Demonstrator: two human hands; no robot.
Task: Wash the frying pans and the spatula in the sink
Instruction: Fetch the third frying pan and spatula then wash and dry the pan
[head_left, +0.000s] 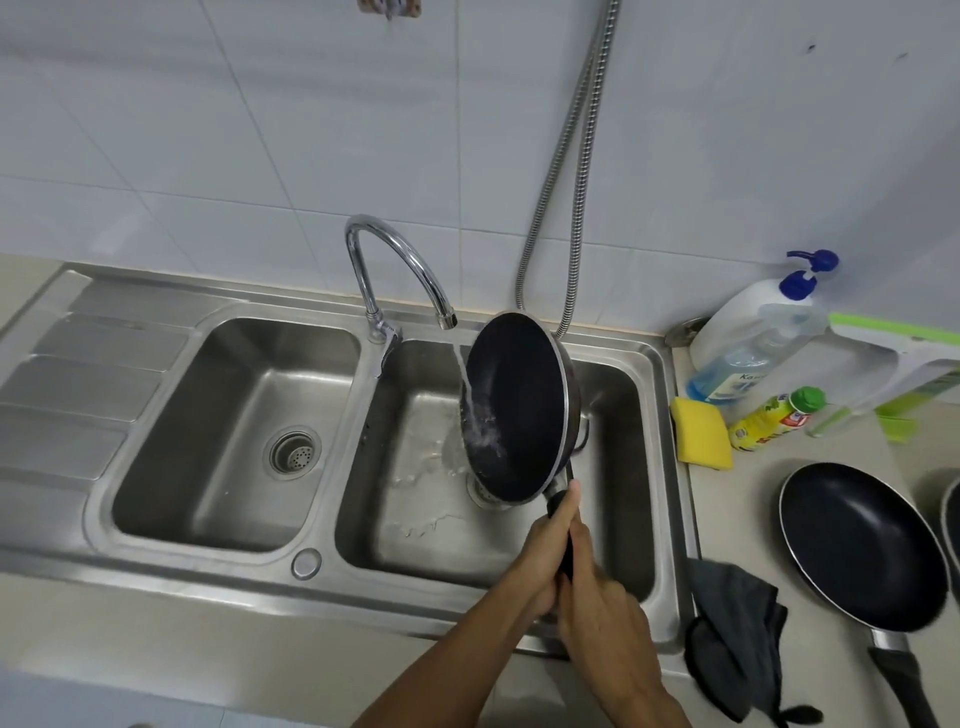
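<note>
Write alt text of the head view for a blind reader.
The left hand and right hand grip the handle of a black frying pan, tilted under the running tap over the right sink basin. A second pan and a yellow sponge sit on the counter.

Home kitchen, as far as I can see. Evidence: stainless double-bowl sink (363, 384) with a ribbed drainboard (78, 384), set into a beige desk (743, 525). Chrome gooseneck tap (400, 254) is running, white wall tiles (234, 130) behind it. A flexible metal hose (566, 171) hangs down the wall. Right of the sink I see a white pump bottle (727, 327), a clear bottle of blue liquid (727, 379), a small yellow bottle (769, 421) with a green cap, and a yellow sponge (701, 434). A dark cloth (737, 639) lies at the sink edge. Cookware too: wet pan (519, 405), black non-stick, under the water stream; second pan (862, 545) flat on the desk. Household products, domestic fittings.
</note>
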